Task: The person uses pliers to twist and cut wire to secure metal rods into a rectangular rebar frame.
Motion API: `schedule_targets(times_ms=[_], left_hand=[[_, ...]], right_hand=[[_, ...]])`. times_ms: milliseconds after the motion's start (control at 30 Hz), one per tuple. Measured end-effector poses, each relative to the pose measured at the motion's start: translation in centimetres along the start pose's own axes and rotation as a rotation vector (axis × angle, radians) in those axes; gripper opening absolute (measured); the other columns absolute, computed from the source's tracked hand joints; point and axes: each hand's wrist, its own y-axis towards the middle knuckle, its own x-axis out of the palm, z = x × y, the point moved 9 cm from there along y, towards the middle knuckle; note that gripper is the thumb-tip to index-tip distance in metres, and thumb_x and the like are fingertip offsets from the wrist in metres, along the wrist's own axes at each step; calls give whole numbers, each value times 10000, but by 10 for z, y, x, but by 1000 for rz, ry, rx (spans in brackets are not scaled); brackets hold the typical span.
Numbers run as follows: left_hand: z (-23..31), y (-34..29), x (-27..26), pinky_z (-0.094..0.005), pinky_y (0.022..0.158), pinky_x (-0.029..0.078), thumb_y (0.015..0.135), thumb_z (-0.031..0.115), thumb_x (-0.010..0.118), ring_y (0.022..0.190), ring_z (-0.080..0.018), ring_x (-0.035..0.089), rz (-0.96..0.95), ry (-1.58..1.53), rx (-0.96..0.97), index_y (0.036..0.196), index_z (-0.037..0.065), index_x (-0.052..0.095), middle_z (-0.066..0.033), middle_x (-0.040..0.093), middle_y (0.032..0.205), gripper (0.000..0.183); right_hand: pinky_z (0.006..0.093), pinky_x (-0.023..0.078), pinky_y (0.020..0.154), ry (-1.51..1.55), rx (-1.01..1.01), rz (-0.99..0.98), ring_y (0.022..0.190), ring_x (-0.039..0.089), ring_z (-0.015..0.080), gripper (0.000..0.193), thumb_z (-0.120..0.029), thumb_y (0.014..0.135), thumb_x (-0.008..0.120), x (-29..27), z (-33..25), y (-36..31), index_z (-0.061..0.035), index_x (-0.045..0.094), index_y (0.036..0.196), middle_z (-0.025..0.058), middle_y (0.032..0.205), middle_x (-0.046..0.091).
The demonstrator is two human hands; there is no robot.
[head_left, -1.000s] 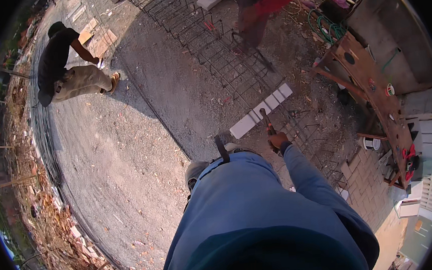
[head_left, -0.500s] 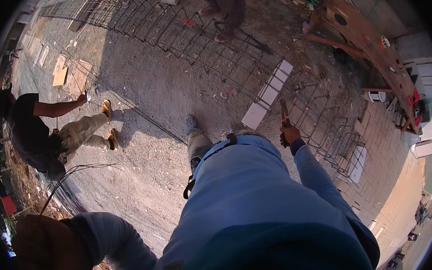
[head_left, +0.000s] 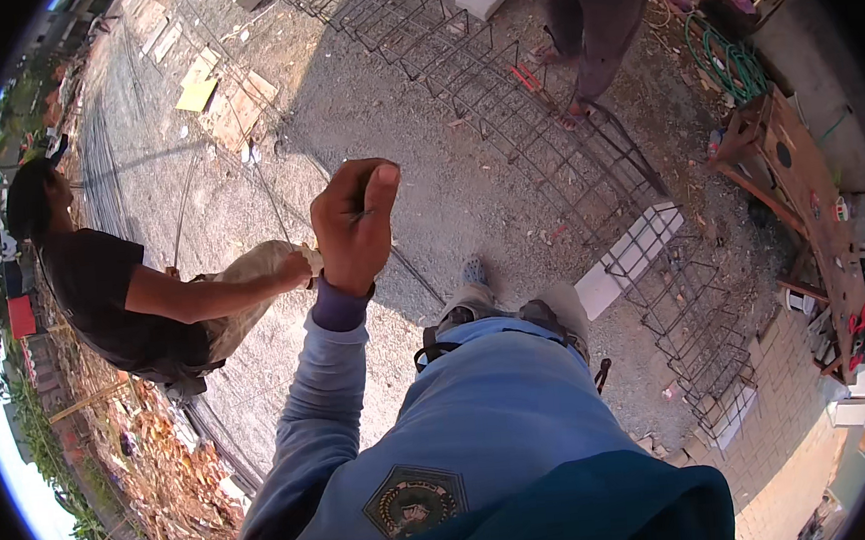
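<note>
- The left hand (head_left: 354, 225) is raised, fingers (head_left: 379, 188) curled tight, seemingly pinching a thin wire (head_left: 278, 206) that trails toward the gravel ground (head_left: 426, 170).
- The right hand is out of view.
- A rebar cage (head_left: 533, 132) lies well apart.

I see a long rebar cage (head_left: 533, 132) lying across the gravel ground (head_left: 428, 200). Just beside its near end lies a white block (head_left: 630, 259). At the cage's far end stands a person in dark trousers (head_left: 590, 18). Well left of the cage a crouching person in a black shirt (head_left: 113, 292) works. Right of the cage stands a wooden bench (head_left: 797, 174), with a green hose (head_left: 729, 59) coiled past it.
</note>
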Motion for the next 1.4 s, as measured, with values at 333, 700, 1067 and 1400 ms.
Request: schedule_targets(times_ms=[333, 700, 1067, 1400], left_hand=[[-192, -110, 65, -387, 615, 494, 820, 370, 665, 694, -302, 643, -568, 539, -503, 853, 24, 664, -161, 642, 739, 348], [-204, -108, 67, -298, 661, 486, 792, 278, 709, 722, -149, 621, -602, 243, -705, 996, 16, 658, -98, 672, 805, 336], [-189, -99, 172, -345, 611, 497, 831, 367, 668, 660, -238, 644, -1002, 420, -512, 919, 30, 654, -144, 651, 734, 349], [-209, 31, 264, -381, 664, 510, 805, 453, 657, 712, -291, 652, -1357, 497, -97, 948, 45, 647, -141, 661, 764, 433]], right_hand=[[395, 471, 455, 170, 44, -59, 479, 540, 229, 262, -218, 863, 585, -102, -52, 23, -110, 544, 1098, 68, 645, 543], [367, 424, 369, 1299, 654, -80, 418, 500, 210, 133, -146, 859, 560, -187, -61, 40, -94, 505, 969, 63, 576, 485], [413, 441, 410, 1330, 855, -181, 465, 528, 227, 102, -183, 874, 538, -126, -89, 6, -128, 464, 920, 69, 619, 528], [370, 467, 427, 1553, 902, -37, 492, 589, 213, 153, -126, 850, 552, -97, -214, -17, -31, 552, 970, 93, 629, 565]])
